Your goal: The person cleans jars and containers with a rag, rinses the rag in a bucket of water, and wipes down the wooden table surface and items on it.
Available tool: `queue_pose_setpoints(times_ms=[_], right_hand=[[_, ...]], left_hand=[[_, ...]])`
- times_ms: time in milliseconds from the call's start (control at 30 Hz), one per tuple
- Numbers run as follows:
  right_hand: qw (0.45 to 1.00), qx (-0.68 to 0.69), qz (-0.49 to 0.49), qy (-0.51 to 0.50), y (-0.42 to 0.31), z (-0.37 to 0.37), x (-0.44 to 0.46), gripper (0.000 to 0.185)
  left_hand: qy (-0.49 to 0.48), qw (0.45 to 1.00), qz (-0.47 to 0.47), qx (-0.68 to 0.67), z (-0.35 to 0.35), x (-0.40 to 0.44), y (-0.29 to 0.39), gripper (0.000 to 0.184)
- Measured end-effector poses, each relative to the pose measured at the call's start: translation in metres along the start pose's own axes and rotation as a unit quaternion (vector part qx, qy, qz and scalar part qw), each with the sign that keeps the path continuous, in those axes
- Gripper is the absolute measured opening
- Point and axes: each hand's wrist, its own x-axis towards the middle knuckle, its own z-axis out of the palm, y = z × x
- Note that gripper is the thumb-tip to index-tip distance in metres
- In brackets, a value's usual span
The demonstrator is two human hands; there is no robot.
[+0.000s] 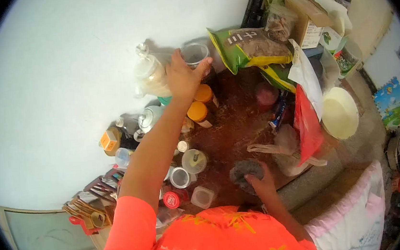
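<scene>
My left hand (184,76) reaches to the back of the brown table (231,122), its thumb and fingers spread around a clear round container (195,53) by the wall. Just in front of that hand are two jars with orange lids (197,111). A knotted clear plastic bag (151,76) stands to its left. Near the table's front edge, my right hand (262,180) grips a dark grey cloth (246,176), thumb on top; the other fingers are mostly hidden.
Clear tubs (194,160) and a red-lidded jar (171,199) stand at the front left. Green and yellow bags (255,47) lie at the back right. A red bag (307,124) and a cream basin (339,113) are at the right.
</scene>
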Motion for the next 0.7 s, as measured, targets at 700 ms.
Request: queue_pose_setpoints(times_ms=[700], right_hand=[[0.738, -0.573, -0.325, 0.149, -0.025, 0.055, 0.237, 0.052]], left_hand=[[0.018, 0.987, 0.155, -0.037, -0.027, -0.065, -0.006, 0.056]])
